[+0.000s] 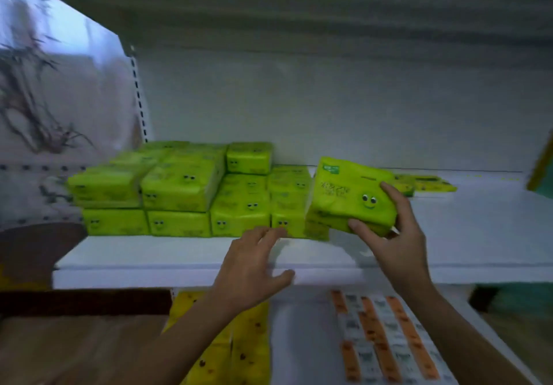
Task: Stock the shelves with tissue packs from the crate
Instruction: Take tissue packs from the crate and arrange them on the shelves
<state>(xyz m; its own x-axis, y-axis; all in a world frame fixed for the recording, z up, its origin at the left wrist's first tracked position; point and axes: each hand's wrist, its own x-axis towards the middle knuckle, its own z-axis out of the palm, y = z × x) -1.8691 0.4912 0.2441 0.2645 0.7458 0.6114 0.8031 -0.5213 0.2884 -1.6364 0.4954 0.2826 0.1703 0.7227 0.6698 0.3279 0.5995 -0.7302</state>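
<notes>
Tissue pack (353,196) gripped by right hand (395,235), tilted above shelf (449,235).

Single head view, close, facing forward and slightly down at white shelf (179,257); wide-angle.

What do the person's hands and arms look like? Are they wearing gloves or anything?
No gloves. The left hand and the right hand are both bare. The left forearm and the right forearm are bare too, with no sleeves showing anywhere in the picture. I see no watch, ring or bracelet, though the picture is a bit blurry.
</notes>
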